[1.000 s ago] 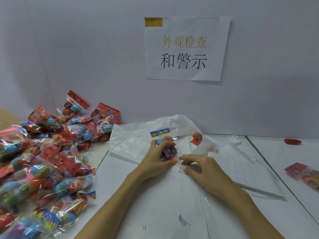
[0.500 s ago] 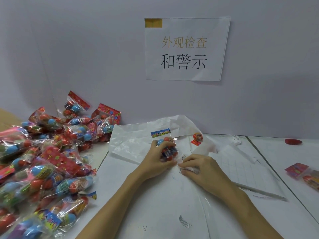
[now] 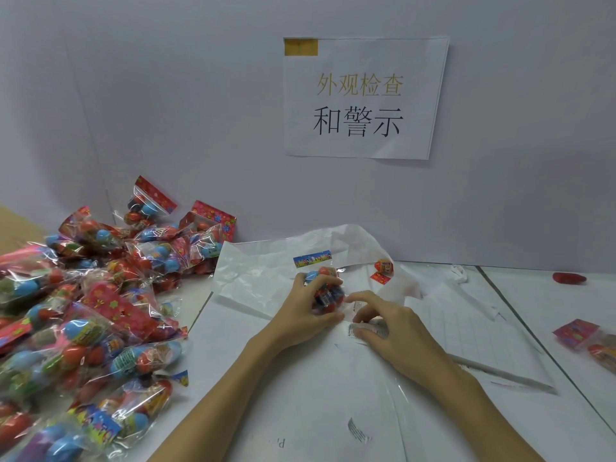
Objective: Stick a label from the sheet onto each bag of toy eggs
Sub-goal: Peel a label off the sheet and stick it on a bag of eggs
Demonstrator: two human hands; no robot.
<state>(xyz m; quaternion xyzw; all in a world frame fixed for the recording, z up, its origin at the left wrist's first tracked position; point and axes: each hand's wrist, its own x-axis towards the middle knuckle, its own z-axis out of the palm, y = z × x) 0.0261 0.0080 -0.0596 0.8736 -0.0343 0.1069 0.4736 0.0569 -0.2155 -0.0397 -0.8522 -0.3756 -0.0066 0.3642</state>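
Right hand (image 3: 393, 328) has slid a bit up and in toward the bag since a second ago, fingertips now right at the bag's edge, pinching a small printed label (image 3: 361, 326) down at the plastic. Left hand (image 3: 305, 306) hasn't budged, its grip curled around the bag of toy eggs (image 3: 325, 291), holding it on the white sheet (image 3: 300, 388) mid-bench. Another little printed label (image 3: 358, 430) lies on the sheet closer to the camera. Behind the hands there's crumpled white plastic (image 3: 260, 265) and a loose orange egg (image 3: 385, 266). Big pile of egg bags (image 3: 100, 311) off to the left, one more bag (image 3: 586, 341) at the right edge, and a paper sign (image 3: 363, 98) taped on the wall.
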